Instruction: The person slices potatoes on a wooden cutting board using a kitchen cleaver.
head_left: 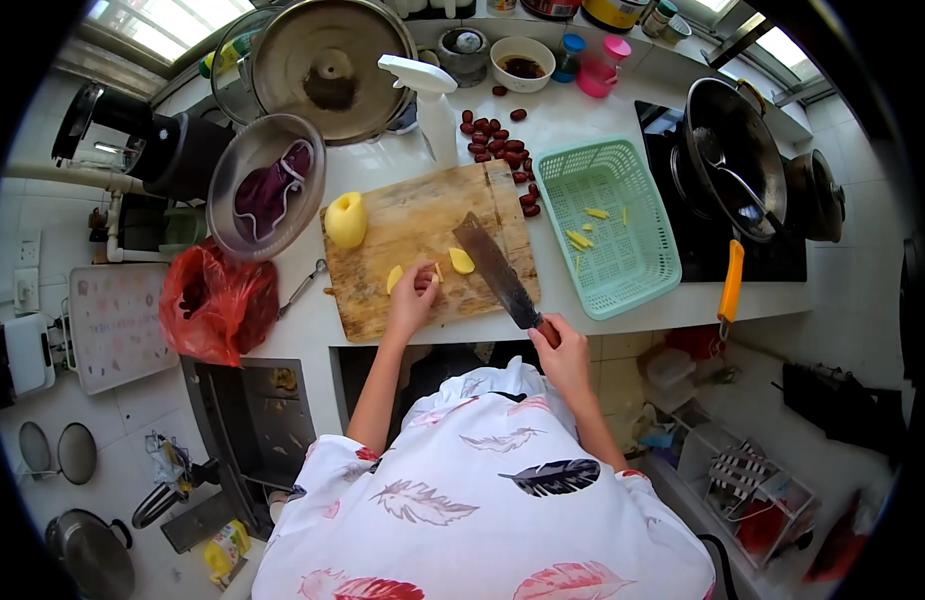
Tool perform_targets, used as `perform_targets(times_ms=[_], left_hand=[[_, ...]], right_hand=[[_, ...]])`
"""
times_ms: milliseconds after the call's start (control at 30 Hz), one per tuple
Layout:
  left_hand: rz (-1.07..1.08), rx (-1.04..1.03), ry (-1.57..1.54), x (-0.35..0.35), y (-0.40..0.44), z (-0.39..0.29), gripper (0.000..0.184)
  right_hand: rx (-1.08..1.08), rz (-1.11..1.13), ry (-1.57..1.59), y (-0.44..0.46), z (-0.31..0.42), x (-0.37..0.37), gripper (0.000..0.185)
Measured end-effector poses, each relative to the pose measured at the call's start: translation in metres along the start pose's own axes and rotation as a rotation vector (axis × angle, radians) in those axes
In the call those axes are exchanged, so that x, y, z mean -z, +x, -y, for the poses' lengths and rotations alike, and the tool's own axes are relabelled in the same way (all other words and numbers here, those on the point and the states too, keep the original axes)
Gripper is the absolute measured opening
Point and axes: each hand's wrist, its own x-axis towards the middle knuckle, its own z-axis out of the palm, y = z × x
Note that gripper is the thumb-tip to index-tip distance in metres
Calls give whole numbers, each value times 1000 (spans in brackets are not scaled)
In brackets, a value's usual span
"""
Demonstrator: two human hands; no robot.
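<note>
My right hand point(563, 352) grips the wooden handle of a dark-bladed cleaver point(497, 265), whose blade lies over the right side of the wooden cutting board point(382, 215). On the board's near part, my left hand point(414, 297) has its fingers drawn together at a thin potato slice point(439, 272). One cut potato piece point(462, 261) lies between that hand and the blade. Another piece point(394, 278) is just left of the fingers. At the board's upper left sits a larger peeled potato point(346, 220).
Right of the board, a green plastic basket point(647, 265) holds several potato strips. Red dates point(497, 140) and a white spray bottle point(437, 125) are behind. A metal bowl point(222, 190) and red plastic bag point(232, 300) stand left. A wok point(752, 140) sits on the stove.
</note>
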Motion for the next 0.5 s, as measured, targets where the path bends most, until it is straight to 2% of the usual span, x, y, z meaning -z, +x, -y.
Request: perform_targets(times_ms=[33,100,200,333,400,433,500], left_hand=[[0,0,3,2,1,0,29],[30,289,-497,5,3,-2,26],[16,390,-572,9,5,-1,27],[-42,369,-491,1,8,5,24],[-28,149,-213,0,8,12,20],[-26,149,-213,-1,7,12,20],[-50,66,-4,-2,3,9,22]], right_hand=[[-1,0,3,0,0,-1,23],[-5,-18,23,1,-2,-1,24],[-18,-14,25,3,-3,0,24],[-15,-17,27,5,-5,2,24],[1,-13,15,7,-4,3,23],[0,-14,14,7,-2,4,23],[-2,7,20,8,0,5,22]])
